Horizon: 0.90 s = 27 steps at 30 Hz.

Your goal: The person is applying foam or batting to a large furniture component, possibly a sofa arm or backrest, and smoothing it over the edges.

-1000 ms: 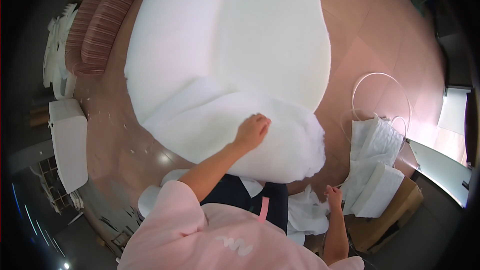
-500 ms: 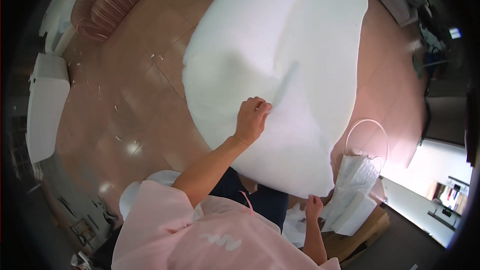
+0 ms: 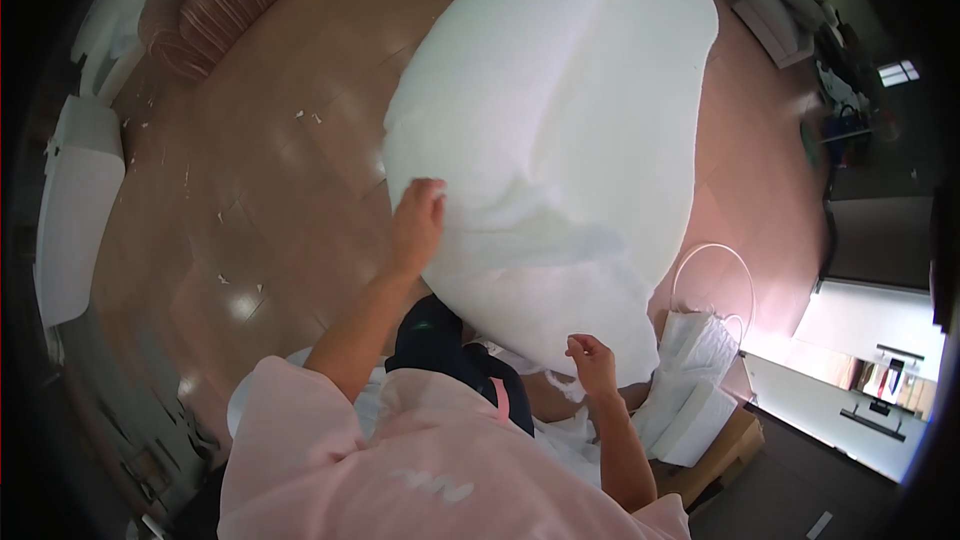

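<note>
A large white sheet of soft padding (image 3: 620, 130) spreads out in front of me, with a fold and wrinkles across its near part. My left hand (image 3: 418, 225) is at the sheet's left edge, back of the hand up and fingers bent; motion blur hides whether they grip it. Over the near right part of the sheet, a little inside its near edge, my right hand (image 3: 592, 360) has its thumb and forefinger drawn together. Whatever may be between those fingertips is too small to make out.
To the right stand white wrapped packages (image 3: 690, 380) beside a cardboard box (image 3: 735, 440) and a pale hoop (image 3: 750, 285). A striped sofa piece (image 3: 250, 0) is at the far left, a white padded block (image 3: 85, 210) below it. White scraps (image 3: 225, 280) dot the tiled floor (image 3: 290, 170).
My left hand has gone from the middle of the sheet to its left edge. My right hand has left the near right corner, moving up and left. The fold now runs more sideways.
</note>
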Available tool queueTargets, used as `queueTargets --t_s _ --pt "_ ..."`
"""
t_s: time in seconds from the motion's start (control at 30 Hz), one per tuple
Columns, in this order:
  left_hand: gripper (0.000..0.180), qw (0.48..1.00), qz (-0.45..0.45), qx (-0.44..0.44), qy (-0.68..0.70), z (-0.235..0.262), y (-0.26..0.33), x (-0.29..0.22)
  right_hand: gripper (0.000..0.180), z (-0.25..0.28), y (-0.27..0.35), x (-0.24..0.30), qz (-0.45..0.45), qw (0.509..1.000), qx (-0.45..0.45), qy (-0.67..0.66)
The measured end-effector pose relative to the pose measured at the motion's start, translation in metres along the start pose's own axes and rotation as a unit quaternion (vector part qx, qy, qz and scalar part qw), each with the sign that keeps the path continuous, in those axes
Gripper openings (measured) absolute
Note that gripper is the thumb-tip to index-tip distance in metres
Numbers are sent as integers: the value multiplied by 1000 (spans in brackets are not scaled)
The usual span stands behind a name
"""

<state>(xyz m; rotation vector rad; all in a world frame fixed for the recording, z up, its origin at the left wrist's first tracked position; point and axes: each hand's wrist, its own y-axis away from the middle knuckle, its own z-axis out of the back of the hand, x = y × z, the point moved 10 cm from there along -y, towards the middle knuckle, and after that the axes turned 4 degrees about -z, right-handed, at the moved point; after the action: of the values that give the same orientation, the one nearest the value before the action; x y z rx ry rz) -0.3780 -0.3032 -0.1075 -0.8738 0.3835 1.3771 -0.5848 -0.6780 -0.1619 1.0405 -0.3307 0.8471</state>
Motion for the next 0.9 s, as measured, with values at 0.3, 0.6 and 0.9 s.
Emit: queueTargets --t_s 0.3,0.6,0.9 --pt "34 977 163 134 23 5 -77 187 23 -22 16 -7 -86 991 -91 -56" --pt "15 816 287 352 359 -13 -75 175 39 -155 -111 291 150 957 -220 116" --pt "22 857 54 430 277 -24 -109 176 6 -164 -107 366 221 933 -270 84"
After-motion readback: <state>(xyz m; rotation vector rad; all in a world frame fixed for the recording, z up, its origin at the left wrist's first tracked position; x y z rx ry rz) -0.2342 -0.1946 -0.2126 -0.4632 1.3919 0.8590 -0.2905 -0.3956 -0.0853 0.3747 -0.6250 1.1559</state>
